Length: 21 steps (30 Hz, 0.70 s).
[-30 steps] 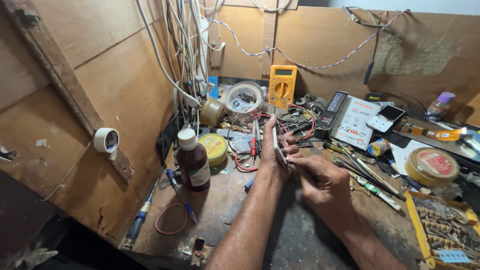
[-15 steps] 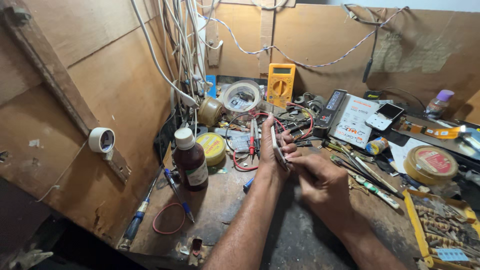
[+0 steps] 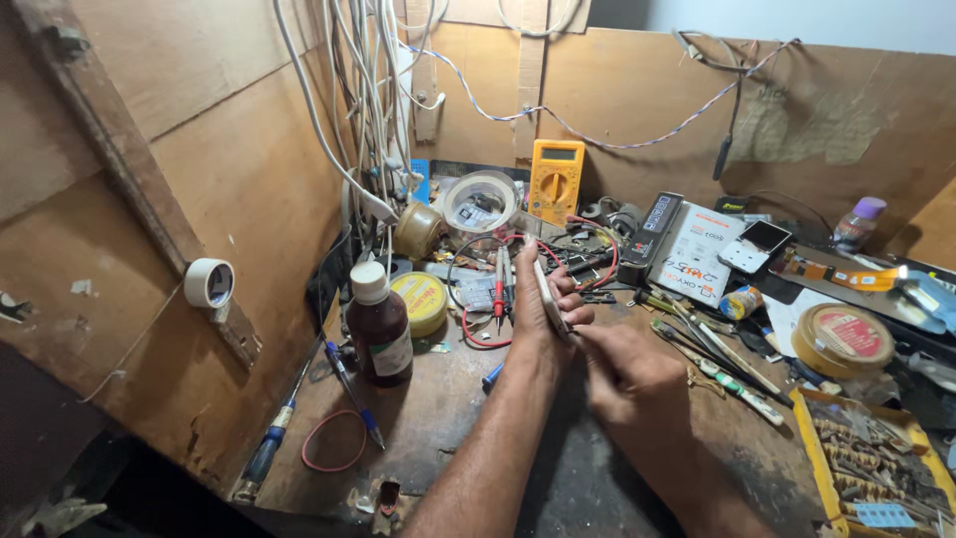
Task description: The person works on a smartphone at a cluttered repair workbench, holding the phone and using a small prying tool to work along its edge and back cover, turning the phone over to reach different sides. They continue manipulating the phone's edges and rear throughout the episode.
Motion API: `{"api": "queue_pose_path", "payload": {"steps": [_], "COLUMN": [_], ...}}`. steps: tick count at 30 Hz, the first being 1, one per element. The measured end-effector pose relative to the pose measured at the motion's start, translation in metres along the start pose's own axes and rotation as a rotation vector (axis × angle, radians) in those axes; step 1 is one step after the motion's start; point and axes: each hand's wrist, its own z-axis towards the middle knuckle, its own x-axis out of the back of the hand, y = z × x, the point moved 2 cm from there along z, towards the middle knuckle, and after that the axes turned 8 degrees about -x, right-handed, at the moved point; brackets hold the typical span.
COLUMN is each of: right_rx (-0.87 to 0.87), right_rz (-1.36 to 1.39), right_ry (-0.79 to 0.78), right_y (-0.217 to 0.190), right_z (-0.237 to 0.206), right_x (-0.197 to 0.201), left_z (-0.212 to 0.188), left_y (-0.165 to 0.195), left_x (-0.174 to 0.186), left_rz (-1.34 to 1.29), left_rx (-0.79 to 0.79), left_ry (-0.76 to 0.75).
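Hands meet at the middle of the bench. Left hand is closed around a thin white phone, held on edge, fingers curled over its far side. Right hand is pinched narrow just beside the phone's lower edge; whether it grips a small tool I cannot tell, as the fingertips hide it.

Just beyond the left hand lie red and black probes with a red lead looping back toward the knuckles. A brown bottle with a white cap stands upright to the left, near a flat yellow tin. A blue pen and a red band lie in front of the bottle. Farther back stand a round magnifier and a yellow meter, with white cables hanging down the corner. To the right lie tweezers, a round tape tin and a yellow parts tray.

From where I stand, the risks look plain. The phone is held up only by fingers, so a hard push from the right hand could twist it loose onto the cluttered bench. A slip at the edge could also jab the left palm. The left elbow sits near the bottle; a wide swing could tip it over.
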Motion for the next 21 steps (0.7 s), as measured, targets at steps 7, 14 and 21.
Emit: {"api": "queue_pose_path", "payload": {"steps": [7, 14, 21], "right_rx": [-0.228, -0.231, -0.227], "right_rz": [0.336, 0.388, 0.246], "right_ry": [-0.046, -0.049, -0.016], "right_y": [0.003, 0.003, 0.000], "right_z": [0.006, 0.012, 0.011], "right_x": [0.000, -0.004, -0.002], "left_z": [0.005, 0.009, 0.006], "left_y": [-0.001, -0.004, -0.002], "left_x": [0.004, 0.003, 0.001], "left_rz": [0.025, 0.098, 0.112], "left_rx": [0.018, -0.144, -0.104], "left_ry": [0.009, 0.023, 0.044]}}
